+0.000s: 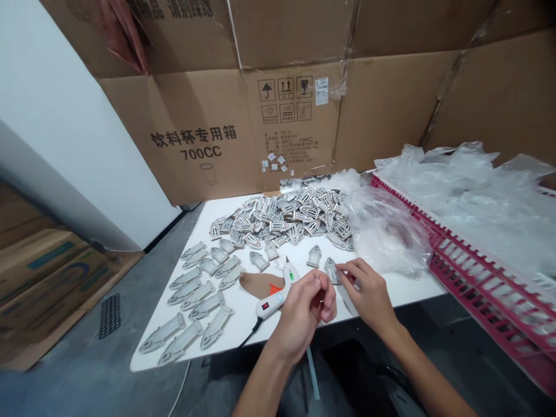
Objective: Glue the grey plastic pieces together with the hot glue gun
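Note:
My right hand has its thumb and fingertips closed at the edge of a grey arch-shaped piece on the table. My left hand is curled above the table's front edge, fingers bent inward; whatever they hold, if anything, is hidden. Partly behind it, a white glue gun lies with its nozzle pointing away and its cord running off the near edge. A translucent glue stick shows below my left hand. Another arch-shaped piece lies just left of the one at my right fingertips.
A heap of similar pieces covers the back of the white table. Several more lie in rows at left. Brown cardboard sits beside the gun. Plastic bags and a pink crate stand at right; large cardboard walls the back.

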Available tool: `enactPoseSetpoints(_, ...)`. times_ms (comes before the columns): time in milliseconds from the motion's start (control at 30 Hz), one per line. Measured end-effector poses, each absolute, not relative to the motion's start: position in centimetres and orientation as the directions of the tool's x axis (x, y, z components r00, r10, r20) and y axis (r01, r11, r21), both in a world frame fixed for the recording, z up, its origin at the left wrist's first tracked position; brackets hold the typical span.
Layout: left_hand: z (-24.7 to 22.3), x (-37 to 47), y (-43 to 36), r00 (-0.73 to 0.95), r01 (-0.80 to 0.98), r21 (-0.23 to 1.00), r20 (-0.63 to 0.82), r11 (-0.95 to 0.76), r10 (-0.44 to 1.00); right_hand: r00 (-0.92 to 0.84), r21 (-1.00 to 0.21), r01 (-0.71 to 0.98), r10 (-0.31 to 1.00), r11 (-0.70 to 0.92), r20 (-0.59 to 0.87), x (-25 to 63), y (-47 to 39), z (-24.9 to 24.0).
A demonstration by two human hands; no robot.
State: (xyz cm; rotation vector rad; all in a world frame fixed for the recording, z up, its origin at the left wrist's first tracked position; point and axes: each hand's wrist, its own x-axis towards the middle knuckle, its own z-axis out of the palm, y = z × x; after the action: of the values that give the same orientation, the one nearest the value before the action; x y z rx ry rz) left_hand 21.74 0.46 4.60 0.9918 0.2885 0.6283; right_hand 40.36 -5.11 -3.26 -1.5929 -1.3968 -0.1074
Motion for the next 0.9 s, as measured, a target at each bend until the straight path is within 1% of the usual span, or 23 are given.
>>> enactPoseSetpoints(33, 4.8, 21.4, 0.2, 0.808, -0.418, 0.775, 0.078, 0.474, 0.584, 0.337, -0.594, 0.792, 0.713, 0.139, 0.616, 40.3, -5.0, -3.2)
enactPoseSetpoints(67, 5.0, 21.0, 0.0, 0.815, -0.455, 0.724, 0.103, 0.519, 0.570, 0.338, -0.599, 0.789, 0.716, 0.139, 0.611, 40.3, -5.0, -3.1)
enactPoseSetpoints(167, 5.4, 20.0, -0.6, 0.808, -0.510, 0.651, 0.137, 0.563, 0.573, 0.346, -0.612, 0.779, 0.723, 0.133, 0.598, 40.2, -4.9, -2.9)
enactPoseSetpoints(300, 5.4, 19.5, -0.9, 0.792, -0.526, 0.621, 0.111, 0.580, 0.600, 0.347, -0.615, 0.778, 0.729, 0.127, 0.590, 40.3, -5.0, -3.1)
enactPoseSetpoints(400, 5.3, 19.3, -0.8, 0.792, -0.502, 0.672, 0.105, 0.544, 0.601, 0.345, -0.609, 0.784, 0.731, 0.121, 0.589, 40.2, -5.1, -3.3)
enactPoseSetpoints(467, 5.3, 19.2, -0.7, 0.787, -0.433, 0.777, 0.080, 0.456, 0.612, 0.343, -0.602, 0.789, 0.729, 0.118, 0.592, 40.2, -5.1, -3.4)
enactPoseSetpoints(500, 5.3, 19.1, -0.6, 0.771, -0.365, 0.862, 0.067, 0.353, 0.634, 0.344, -0.600, 0.791, 0.727, 0.117, 0.595, 40.1, -5.1, -3.4)
enactPoseSetpoints(533, 5.3, 19.1, -0.4, 0.743, -0.267, 0.946, 0.078, 0.187, 0.665, 0.345, -0.599, 0.792, 0.723, 0.117, 0.599, 40.1, -5.1, -3.5)
enactPoseSetpoints(567, 5.2, 19.2, -0.3, 0.714, -0.134, 0.990, 0.121, -0.035, 0.690, 0.347, -0.597, 0.793, 0.718, 0.118, 0.603, 40.0, -5.1, -3.5)
enactPoseSetpoints(600, 5.0, 19.4, -0.1, 0.694, 0.017, 0.960, 0.189, -0.279, 0.695, 0.349, -0.596, 0.794, 0.714, 0.118, 0.607, 40.0, -5.1, -3.6)
enactPoseSetpoints(633, 4.8, 19.6, 0.0, 0.694, 0.157, 0.854, 0.263, -0.497, 0.671, 0.349, -0.594, 0.796, 0.711, 0.119, 0.610, 40.0, -5.1, -3.7)
enactPoseSetpoints(667, 4.5, 19.9, 0.1, 0.714, 0.263, 0.707, 0.315, -0.656, 0.625, 0.347, -0.591, 0.797, 0.709, 0.122, 0.614, 40.0, -5.1, -3.7)
enactPoseSetpoints(700, 4.1, 20.3, 0.2, 0.745, 0.334, 0.562, 0.335, -0.757, 0.577, 0.343, -0.588, 0.800, 0.708, 0.125, 0.618, 40.0, -5.1, -3.8)
enactPoseSetpoints(733, 3.8, 20.6, 0.3, 0.776, 0.381, 0.440, 0.326, -0.813, 0.540, 0.340, -0.583, 0.802, 0.705, 0.128, 0.622, 40.1, -5.0, -4.0)
enactPoseSetpoints(800, 3.1, 21.4, 0.3, 0.818, 0.435, 0.262, 0.284, -0.861, 0.500, 0.335, -0.575, 0.807, 0.698, 0.133, 0.632, 40.2, -5.0, -4.2)
enactPoseSetpoints(867, 2.6, 22.0, 0.2, 0.846, 0.448, 0.140, 0.255, -0.883, 0.469, 0.333, -0.565, 0.815, 0.692, 0.131, 0.641, 40.3, -5.0, -4.5)
enactPoseSetpoints(900, 2.4, 22.1, 0.2, 0.855, 0.445, 0.099, 0.248, -0.890, 0.455, 0.330, -0.558, 0.820, 0.690, 0.128, 0.644, 40.4, -5.0, -4.6)
